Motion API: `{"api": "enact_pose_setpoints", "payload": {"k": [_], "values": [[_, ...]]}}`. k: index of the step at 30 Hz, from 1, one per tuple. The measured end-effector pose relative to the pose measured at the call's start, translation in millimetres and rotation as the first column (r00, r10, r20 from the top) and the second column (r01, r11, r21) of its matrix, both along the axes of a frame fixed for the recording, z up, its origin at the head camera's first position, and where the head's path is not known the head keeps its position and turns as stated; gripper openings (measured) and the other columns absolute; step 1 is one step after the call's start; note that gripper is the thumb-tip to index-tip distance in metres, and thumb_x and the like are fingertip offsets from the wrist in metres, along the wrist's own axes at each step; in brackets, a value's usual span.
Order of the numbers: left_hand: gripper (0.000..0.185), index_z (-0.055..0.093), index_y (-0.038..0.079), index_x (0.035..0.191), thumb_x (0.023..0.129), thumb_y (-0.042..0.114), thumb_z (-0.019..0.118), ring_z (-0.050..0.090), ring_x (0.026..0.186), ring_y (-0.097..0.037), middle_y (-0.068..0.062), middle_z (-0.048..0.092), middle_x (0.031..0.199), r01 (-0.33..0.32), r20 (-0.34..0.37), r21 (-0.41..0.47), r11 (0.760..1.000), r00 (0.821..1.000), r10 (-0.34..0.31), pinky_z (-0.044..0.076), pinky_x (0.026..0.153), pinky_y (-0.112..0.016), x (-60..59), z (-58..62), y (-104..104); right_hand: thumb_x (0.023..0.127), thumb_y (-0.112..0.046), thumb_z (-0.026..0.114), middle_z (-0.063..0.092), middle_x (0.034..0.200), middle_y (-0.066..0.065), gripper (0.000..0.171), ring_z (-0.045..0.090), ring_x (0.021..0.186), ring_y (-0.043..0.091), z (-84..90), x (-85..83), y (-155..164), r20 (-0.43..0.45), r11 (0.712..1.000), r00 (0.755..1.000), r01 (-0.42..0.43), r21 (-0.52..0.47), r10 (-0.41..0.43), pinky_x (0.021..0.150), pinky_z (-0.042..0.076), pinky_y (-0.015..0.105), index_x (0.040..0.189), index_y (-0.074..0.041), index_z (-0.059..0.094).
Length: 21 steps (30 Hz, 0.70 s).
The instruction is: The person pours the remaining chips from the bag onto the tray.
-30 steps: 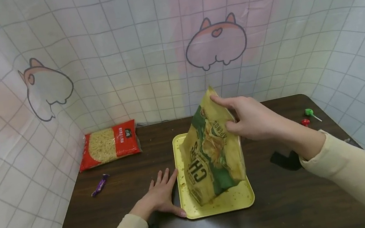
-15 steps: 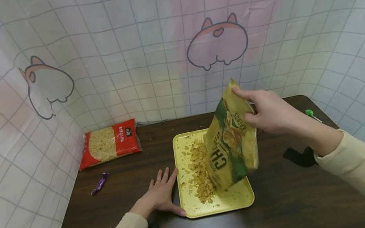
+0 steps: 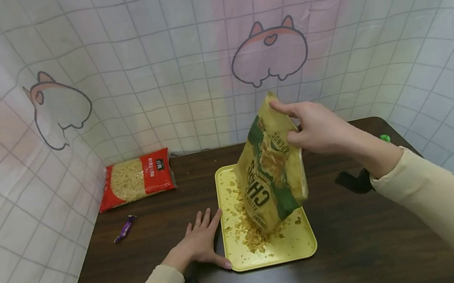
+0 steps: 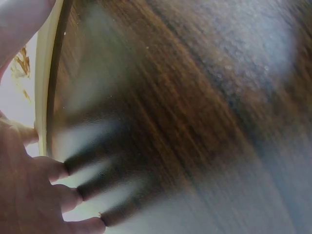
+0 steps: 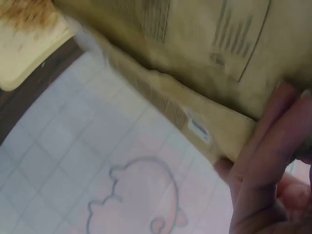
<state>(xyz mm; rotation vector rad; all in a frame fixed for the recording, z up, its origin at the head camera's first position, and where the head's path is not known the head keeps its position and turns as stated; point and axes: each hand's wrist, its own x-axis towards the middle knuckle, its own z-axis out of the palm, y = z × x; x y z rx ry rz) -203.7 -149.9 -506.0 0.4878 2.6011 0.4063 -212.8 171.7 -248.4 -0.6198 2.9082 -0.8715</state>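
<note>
Left hand (image 4: 29,195) flat on dark table (image 4: 185,107) beside yellow tray (image 4: 45,73)

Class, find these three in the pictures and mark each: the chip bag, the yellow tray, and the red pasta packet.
chip bag (image 3: 272,174), head view, on its printed front.
yellow tray (image 3: 303,244), head view, on its bare near right corner.
red pasta packet (image 3: 135,178), head view, on its clear middle window.

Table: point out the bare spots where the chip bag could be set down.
Bare table lies in front of the yellow tray, and between the tray and the pasta packet. Crowded: the tray under the chip bag and spilled chips; the left hand at its left rim.
</note>
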Motion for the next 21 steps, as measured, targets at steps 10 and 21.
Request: {"api": "enact_pose_setpoints", "payload": {"k": [10,21], "values": [[0.141,0.011,0.015,0.166,0.061,0.064,0.092,0.007,0.157,-0.049,-0.025,0.009,0.170,0.002,-0.001,0.008,1.000,1.000,-0.002,0.016,0.119,-0.072,0.5,0.3,0,0.093,0.004,0.048,0.034,0.048,-0.003,0.078,0.021,0.043,0.011,3.5,12.7,-1,-0.044,0.998,0.999,0.001,0.066,0.002,0.046,0.026,0.027,0.164,-0.015,0.023],[0.142,0.011,0.016,0.166,0.060,0.066,0.091,0.006,0.157,-0.049,-0.025,0.009,0.171,-0.003,-0.001,0.002,1.000,1.000,0.003,0.015,0.119,-0.072,-1.2,-1.4,-1,0.091,0.001,0.051,0.029,0.051,-0.006,0.077,0.019,0.045,0.009,-6.3,22.1,32,-0.003,0.995,1.000,0.008,0.094,-0.008,0.045,0.026,0.026,0.163,-0.012,0.026]]}}
